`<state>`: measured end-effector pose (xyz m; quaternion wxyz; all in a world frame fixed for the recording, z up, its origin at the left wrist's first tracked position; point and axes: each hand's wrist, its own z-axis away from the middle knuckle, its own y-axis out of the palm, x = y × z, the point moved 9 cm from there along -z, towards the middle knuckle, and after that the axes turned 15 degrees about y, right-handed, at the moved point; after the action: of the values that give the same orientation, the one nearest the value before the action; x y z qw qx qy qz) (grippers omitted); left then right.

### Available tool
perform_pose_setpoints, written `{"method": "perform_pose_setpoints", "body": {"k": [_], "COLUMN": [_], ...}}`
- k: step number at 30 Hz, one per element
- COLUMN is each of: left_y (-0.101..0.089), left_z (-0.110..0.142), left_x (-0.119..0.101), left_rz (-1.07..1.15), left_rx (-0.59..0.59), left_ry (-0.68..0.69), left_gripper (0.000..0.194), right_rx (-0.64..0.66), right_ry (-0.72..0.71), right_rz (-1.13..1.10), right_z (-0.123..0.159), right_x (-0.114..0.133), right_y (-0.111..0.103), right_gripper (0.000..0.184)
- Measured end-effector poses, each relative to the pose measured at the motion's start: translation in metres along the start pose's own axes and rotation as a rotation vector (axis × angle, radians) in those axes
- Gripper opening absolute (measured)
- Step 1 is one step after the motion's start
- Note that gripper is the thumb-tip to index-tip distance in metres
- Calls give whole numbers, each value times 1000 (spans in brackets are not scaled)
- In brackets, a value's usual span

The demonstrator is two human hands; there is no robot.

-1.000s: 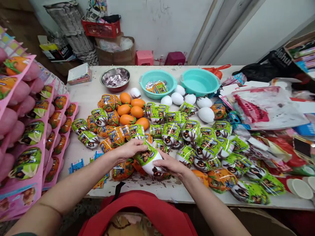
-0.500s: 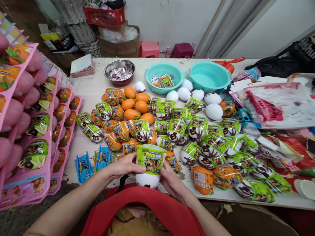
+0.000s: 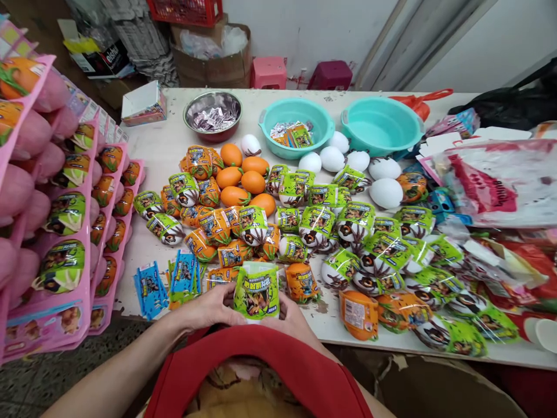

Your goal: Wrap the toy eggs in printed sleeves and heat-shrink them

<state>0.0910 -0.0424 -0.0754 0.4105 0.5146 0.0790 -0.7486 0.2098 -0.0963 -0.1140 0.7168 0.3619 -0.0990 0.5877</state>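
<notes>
Both hands hold one toy egg with a green printed wrapper [image 3: 256, 292] upright at the near edge of the white table [image 3: 161, 152], just above my red top. My left hand [image 3: 208, 307] grips its left side, fingers wrapped round it. My right hand [image 3: 292, 318] grips the right side; its lower part is hidden behind the red top. Beyond lies a heap of wrapped green eggs [image 3: 357, 223] and orange eggs [image 3: 209, 226], with bare orange eggs [image 3: 243, 177] and bare white eggs [image 3: 385, 191] farther back.
Pink display cards [image 3: 65, 232] filled with eggs lean at the left. Two teal basins [image 3: 382, 125] and a steel bowl [image 3: 212, 119] of packets stand at the back. Blue packets [image 3: 174, 278] lie near the front edge. Plastic bags [image 3: 487, 186] and packaging crowd the right side.
The egg has been drawn off the table toward my body and turned upright, wrapper face toward me. The view has tilted down and closer.
</notes>
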Motion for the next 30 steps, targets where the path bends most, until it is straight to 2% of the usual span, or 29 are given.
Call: {"method": "perform_pose_setpoints", "body": {"k": [4,7,13,17,19,24,27,30], "left_y": [1,5,7,11,9,0,-2,-5], "left_z": [-10,-15,-13,-14,-16,-17,-16,-16], "left_x": [-17,-16,3,-7,-9,12,24,29], "left_rz": [14,-31,-140,-51,-86,-252,-261,-235], "left_rx": [-12,2,-9,19,26,-22,-39,-67], "left_ry": [113,108,49,155,178,115,95,93], "left_gripper": [61,60,59,65,65,62,64,62], "right_rx": [78,88,-53,-61,-48,-25,-70,-48], "right_ry": [-62,-113,-55,-67,-81,-119,-101,-74], "right_rz": [-39,-90,-82,-98,-114,-77,-51,-85], "right_z": [2,4,5,7,7,3,2,2], "right_x": [20,29,13,13,16,15,6,-1], "right_y": [4,0,-12,-8,-7,-10,-16,-13], "right_gripper": [75,73,77,86,88,74,73,73]}}
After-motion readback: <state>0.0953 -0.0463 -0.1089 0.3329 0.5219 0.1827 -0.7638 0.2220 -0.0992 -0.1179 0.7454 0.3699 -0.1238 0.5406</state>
